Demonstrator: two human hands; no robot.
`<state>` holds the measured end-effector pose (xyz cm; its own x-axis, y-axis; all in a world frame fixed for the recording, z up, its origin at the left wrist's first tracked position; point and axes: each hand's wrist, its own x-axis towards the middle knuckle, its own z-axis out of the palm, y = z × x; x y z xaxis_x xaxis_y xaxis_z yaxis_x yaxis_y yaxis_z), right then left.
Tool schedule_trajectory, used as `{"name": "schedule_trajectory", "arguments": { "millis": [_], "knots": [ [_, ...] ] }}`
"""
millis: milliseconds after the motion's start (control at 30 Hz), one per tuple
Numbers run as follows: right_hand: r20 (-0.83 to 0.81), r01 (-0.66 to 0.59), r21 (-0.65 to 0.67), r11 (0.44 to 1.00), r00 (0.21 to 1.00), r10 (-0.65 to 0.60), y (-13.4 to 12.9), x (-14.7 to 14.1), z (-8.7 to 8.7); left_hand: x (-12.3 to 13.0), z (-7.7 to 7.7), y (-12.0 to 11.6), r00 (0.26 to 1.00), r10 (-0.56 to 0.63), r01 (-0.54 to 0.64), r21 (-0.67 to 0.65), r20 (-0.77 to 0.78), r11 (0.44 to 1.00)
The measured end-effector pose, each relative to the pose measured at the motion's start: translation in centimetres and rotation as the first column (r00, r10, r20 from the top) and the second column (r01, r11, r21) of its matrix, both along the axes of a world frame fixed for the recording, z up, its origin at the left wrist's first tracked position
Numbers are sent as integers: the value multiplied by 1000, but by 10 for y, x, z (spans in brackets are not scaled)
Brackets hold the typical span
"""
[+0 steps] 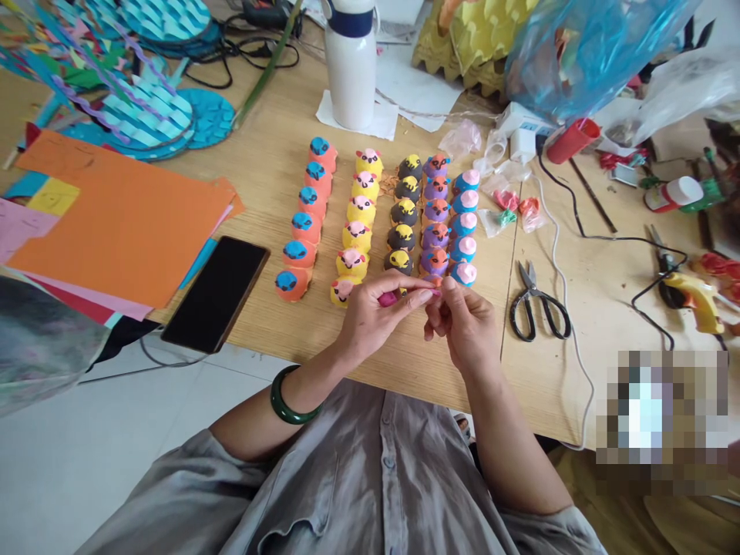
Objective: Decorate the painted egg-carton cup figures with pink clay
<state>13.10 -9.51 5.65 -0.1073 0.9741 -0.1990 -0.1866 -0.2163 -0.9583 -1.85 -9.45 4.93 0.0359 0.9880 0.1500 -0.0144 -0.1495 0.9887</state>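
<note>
The left hand (375, 320) and right hand (465, 327) are steadily pinching a tiny orange piece (435, 282) in a narrow fingertip grip just beside the painted carton figures (433, 262).

the rows of painted egg-carton birds (375, 216) are filling the middle of the wooden table (271, 177). left of the rows, a strip of tabletop is leaving a hand room to pass before a black phone (215, 293) starts blocking the way. right of the rows, black-handled scissors (540, 308) are standing in the path, and past the rows a white bottle (350, 65) is obstructing the far side.
</note>
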Motion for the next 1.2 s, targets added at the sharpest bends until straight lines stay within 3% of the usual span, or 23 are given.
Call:
{"name": "schedule_trajectory", "arguments": {
  "millis": [200,333,533,733,900,1067,1200],
  "knots": [
    [-11,-78,-54,996,997,77,1,0,1,-3,-1,-1,997,42,-35,101,-66,994],
    [-49,-33,-55,998,998,31,3,-2,3,-5,-5,0,991,59,-33,206,-119,978],
    [-119,77,-88,993,989,-87,6,-3,9,-13,-5,-3,995,34,-32,21,-99,999],
    [-91,109,-86,990,989,-116,9,-9,6,-13,-2,-1,998,1,-4,-50,-55,999],
    [-45,60,-43,997,997,-62,14,-18,7,-9,0,4,997,33,-29,-50,74,998],
    [-11,-108,-40,993,994,108,22,-26,17,-17,5,10,980,154,-135,-145,129,980],
    [-14,-91,18,996,996,92,31,-33,26,-31,10,16,968,181,-140,-222,175,965]
  ]
}}
